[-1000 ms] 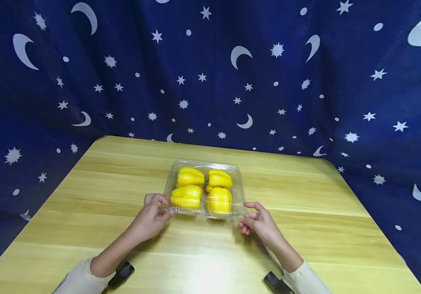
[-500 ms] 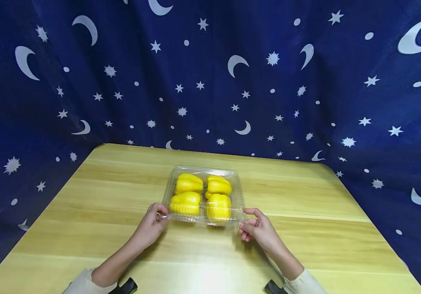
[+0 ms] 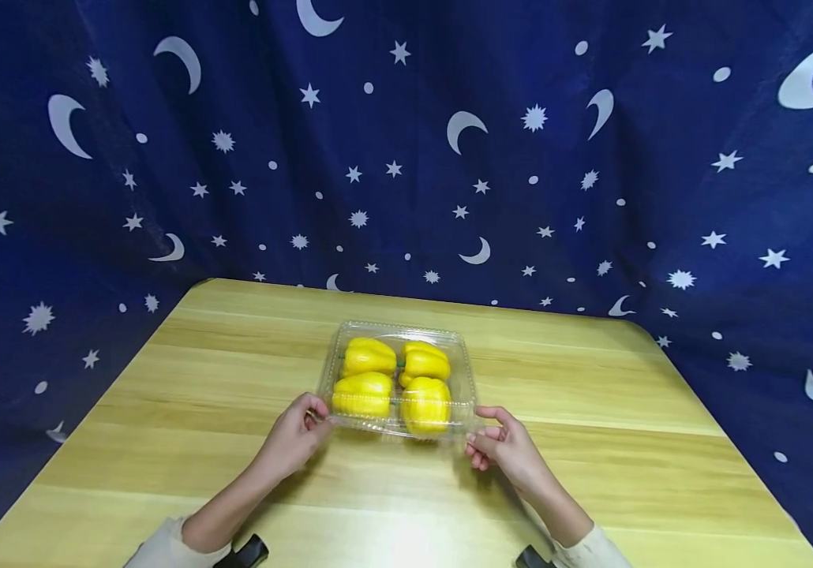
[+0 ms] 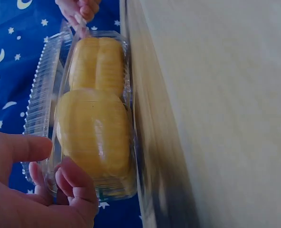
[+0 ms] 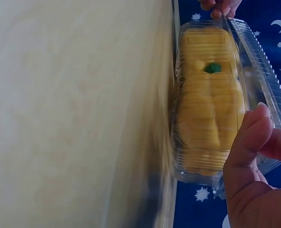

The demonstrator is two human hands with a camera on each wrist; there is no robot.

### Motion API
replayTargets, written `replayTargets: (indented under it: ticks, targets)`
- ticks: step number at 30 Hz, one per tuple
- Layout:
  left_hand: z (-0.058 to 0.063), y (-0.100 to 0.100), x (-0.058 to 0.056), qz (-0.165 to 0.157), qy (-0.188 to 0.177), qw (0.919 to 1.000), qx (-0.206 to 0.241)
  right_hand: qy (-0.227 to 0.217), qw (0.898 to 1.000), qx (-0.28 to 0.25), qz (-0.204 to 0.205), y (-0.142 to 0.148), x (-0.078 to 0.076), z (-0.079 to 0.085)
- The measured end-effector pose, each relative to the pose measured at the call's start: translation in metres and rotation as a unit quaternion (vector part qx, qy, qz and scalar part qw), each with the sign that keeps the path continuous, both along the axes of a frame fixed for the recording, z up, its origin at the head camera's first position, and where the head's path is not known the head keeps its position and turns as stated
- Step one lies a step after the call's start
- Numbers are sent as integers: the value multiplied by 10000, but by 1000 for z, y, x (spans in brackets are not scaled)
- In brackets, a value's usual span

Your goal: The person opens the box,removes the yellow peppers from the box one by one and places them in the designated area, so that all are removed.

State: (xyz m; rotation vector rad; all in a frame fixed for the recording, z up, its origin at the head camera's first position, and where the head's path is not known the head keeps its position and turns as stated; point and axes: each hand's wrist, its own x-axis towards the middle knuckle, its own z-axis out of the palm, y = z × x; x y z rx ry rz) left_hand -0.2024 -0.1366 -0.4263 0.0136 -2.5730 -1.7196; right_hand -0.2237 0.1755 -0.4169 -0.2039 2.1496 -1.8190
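Observation:
A clear plastic clamshell box (image 3: 461, 371) stands on the table and holds several yellow bell peppers (image 3: 362, 393) in two rows. My left hand (image 3: 293, 438) pinches its near left corner between thumb and fingers. At the near right corner my right hand (image 3: 513, 451) does the same, its thumb and index finger at the rim. Both wrist views show a ridged lid edge (image 4: 44, 90) slanting away from the box's base. One green stem (image 5: 212, 68) shows through the wall in the right wrist view. The fingertips behind the rim are partly hidden.
A light wooden table (image 3: 236, 489) spreads around the box, its far edge meeting a dark blue curtain (image 3: 406, 142) with white moons and stars. Black wrist straps (image 3: 246, 552) sit by the sleeves.
The head view has tilted up a little, so table, box and hands appear lower. Both hands keep their hold on the box corners.

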Motion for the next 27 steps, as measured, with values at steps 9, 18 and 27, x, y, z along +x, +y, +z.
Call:
replayTargets:
  ticks: [9, 18, 27]
  targets:
    - [3, -1, -2, 264, 181, 9991, -291, -12, 10000, -32, -41, -7, 1, 2]
    - [2, -1, -6, 224, 169, 9992, -300, 25, 9996, -76, -275, -11, 4, 6]
    - [0, -4, -5, -19, -84, 9999, 79, -43, 9996, -94, -252, -11, 7, 3]
